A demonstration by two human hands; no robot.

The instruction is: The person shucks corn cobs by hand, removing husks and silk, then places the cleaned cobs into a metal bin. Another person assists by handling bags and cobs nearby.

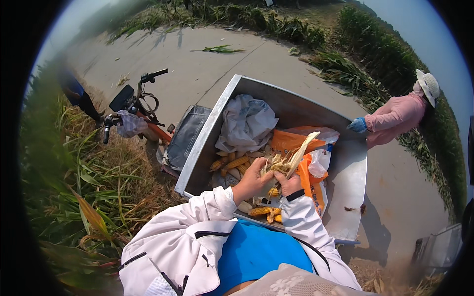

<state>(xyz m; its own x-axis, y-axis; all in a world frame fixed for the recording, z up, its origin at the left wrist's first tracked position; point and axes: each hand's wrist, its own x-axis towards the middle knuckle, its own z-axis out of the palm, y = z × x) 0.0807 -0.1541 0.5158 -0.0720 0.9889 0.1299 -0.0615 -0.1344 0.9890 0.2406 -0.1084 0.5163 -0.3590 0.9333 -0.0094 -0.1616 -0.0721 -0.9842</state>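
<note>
Over the metal cart bed point(340, 207), my left hand point(253, 181) and my right hand point(288, 184) are close together, both closed on dry, pale corn husks point(295, 157). One long husk leaf sticks up and to the right from between them. Whether an ear sits inside the husks is hidden by my fingers. Below my hands lie several bare yellow ears of corn point(261, 211). More ears point(236, 163) rest in the bed left of my left hand, some partly covered by husk.
A crumpled white sack point(247, 123) fills the bed's far left corner. Orange and white bags point(308, 170) lie right of my hands. The cart's seat point(186, 135) and handlebars point(138, 98) stand left. At right, a person in pink point(400, 116) rests a blue-gloved hand by the bed wall.
</note>
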